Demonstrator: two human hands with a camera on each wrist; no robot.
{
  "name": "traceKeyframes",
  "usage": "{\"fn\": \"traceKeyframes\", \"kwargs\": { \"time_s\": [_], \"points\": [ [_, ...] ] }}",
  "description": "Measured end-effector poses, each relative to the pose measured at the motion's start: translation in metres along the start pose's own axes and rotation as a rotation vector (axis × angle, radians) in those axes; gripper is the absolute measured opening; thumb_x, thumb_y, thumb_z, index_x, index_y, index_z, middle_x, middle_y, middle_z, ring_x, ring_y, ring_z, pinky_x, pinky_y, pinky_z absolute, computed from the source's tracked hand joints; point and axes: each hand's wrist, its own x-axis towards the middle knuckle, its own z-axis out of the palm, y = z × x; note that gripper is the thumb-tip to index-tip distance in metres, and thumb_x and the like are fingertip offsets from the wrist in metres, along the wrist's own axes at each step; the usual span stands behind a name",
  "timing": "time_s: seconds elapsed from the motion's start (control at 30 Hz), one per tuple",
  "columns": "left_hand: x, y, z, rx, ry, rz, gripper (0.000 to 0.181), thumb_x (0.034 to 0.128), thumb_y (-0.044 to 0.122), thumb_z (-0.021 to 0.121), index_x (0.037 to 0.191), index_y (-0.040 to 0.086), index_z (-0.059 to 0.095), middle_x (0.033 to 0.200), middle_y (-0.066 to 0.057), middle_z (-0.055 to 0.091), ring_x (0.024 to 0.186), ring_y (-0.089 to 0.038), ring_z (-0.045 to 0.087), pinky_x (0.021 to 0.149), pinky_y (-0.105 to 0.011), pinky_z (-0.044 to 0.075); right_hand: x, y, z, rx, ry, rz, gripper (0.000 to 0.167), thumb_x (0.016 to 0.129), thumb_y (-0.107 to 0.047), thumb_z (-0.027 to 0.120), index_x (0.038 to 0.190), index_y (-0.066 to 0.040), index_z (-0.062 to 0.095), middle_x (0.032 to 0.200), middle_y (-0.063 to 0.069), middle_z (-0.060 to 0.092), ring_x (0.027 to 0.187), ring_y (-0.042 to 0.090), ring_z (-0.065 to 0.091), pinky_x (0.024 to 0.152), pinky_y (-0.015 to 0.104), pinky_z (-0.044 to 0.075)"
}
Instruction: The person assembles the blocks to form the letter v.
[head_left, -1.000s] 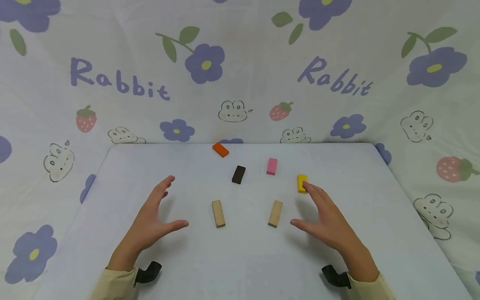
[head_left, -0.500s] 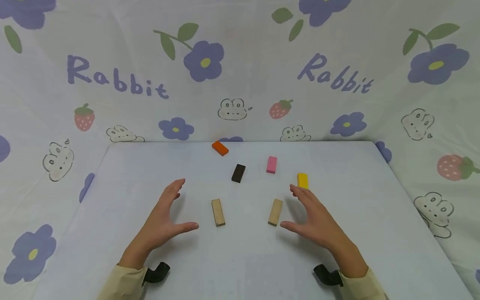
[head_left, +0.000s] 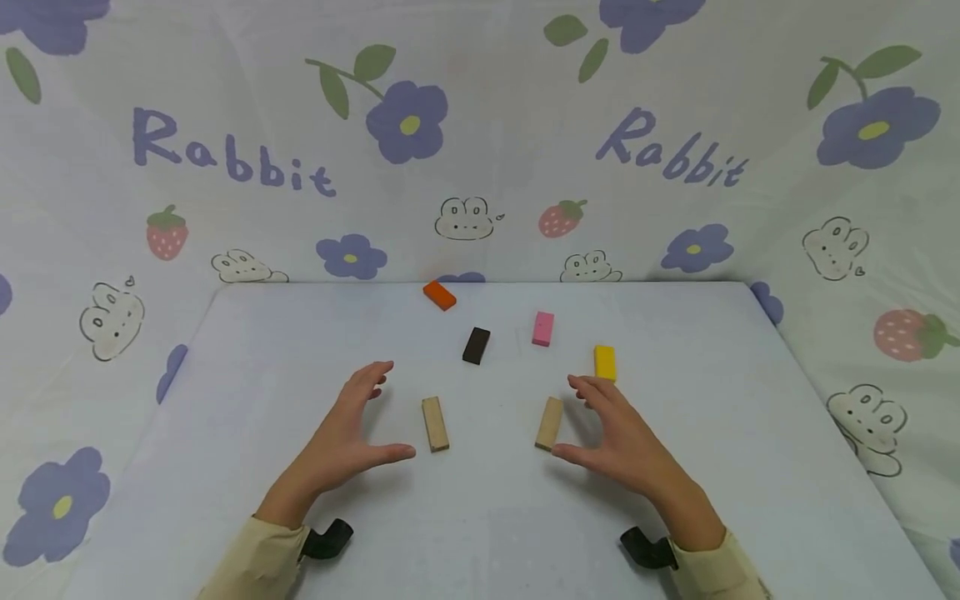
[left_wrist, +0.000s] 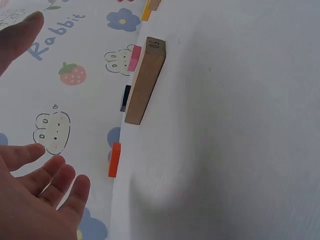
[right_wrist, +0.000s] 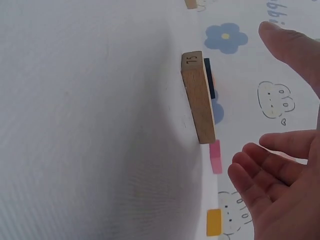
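Counter (head_left: 487,521) is carrying a left wooden block (head_left: 435,424) and a right wooden block (head_left: 549,422), with a black block (head_left: 476,346) and a pink block (head_left: 543,329) lying beyond. The left grip (head_left: 341,446) is hovering beside the first, widely spread and holding nothing; the right grip (head_left: 628,443) is hovering beside the second, spread likewise, holding nothing.

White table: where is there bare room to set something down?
Bare: between the left wooden block and right wooden block; left of the orange block; right of the yellow block. Crowded: around the right hand, near the yellow and right wooden blocks.
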Motion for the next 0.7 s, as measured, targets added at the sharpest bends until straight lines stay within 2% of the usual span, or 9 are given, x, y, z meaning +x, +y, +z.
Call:
{"fn": "traceKeyframes", "kwargs": {
  "time_s": [0.23, 0.47, 0.7],
  "points": [
    [0.004, 0.004, 0.011, 0.014, -0.031, -0.008, 0.115, 0.0776, 0.039, 0.101, 0.168, 0.013, 0.034, 0.168, -0.008, 0.035, 0.149, -0.037, 0.042, 0.119, -0.06, 0.039, 0.002, -0.003, 0.005, 0.01, -0.013, -0.004, 0.096, 0.086, -0.041, 0.095, 0.162, -0.006, 0.047, 0.156, 0.011, 0.05, 0.125, 0.03, 0.061, 0.103, 0.055, 0.054],
    [0.006, 0.004, 0.019, 0.003, -0.044, 0.009, 0.114, 0.0776, 0.035, 0.101, 0.167, 0.008, 0.035, 0.167, -0.012, 0.038, 0.148, -0.036, 0.043, 0.118, -0.059, 0.041, 0.007, -0.001, 0.011, 0.025, -0.022, -0.022, 0.091, 0.085, -0.033, 0.096, 0.158, -0.002, 0.051, 0.15, 0.013, 0.056, 0.119, 0.029, 0.063, 0.1, 0.053, 0.056],
    [0.009, 0.001, 0.027, -0.001, -0.059, 0.008, 0.112, 0.0779, 0.036, 0.101, 0.165, 0.006, 0.037, 0.164, -0.014, 0.04, 0.144, -0.034, 0.047, 0.116, -0.056, 0.044, 0.007, 0.001, 0.014, 0.021, -0.036, 0.002, 0.085, 0.086, -0.027, 0.096, 0.155, -0.001, 0.054, 0.145, 0.012, 0.059, 0.114, 0.025, 0.063, 0.098, 0.049, 0.057]
  ]
}}
